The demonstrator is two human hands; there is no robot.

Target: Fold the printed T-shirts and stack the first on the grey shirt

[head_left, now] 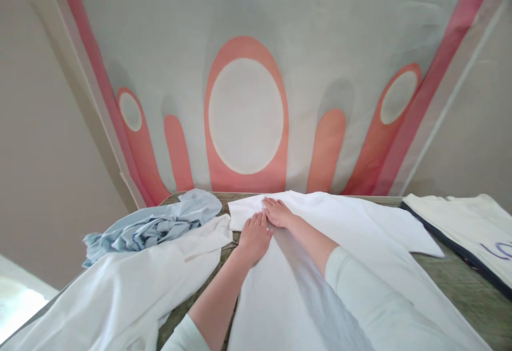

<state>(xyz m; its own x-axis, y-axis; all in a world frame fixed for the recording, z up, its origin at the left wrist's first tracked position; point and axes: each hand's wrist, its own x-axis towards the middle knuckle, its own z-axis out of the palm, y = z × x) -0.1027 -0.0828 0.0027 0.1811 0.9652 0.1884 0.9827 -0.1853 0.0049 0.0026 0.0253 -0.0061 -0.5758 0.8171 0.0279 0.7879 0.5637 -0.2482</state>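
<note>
A white short-sleeved shirt (340, 223) lies spread over the table, its left sleeve reaching toward the back edge. My left hand (256, 238) rests on the shirt near the base of that sleeve, palm down with the fingers stretched out. Just beyond it and slightly to the right, my right hand (277, 213) also lies flat on the cloth, fingers extended. The two hands almost touch. Below them the fabric runs in a long soft fold toward me.
On the left, another white garment (120, 281) lies beside a crumpled light blue garment (156, 228). A cream cloth item with a dark edge and purple lettering (472, 223) is at the right. The wood-look table (460, 287) meets a wall with a pink and grey printed backdrop (300, 153).
</note>
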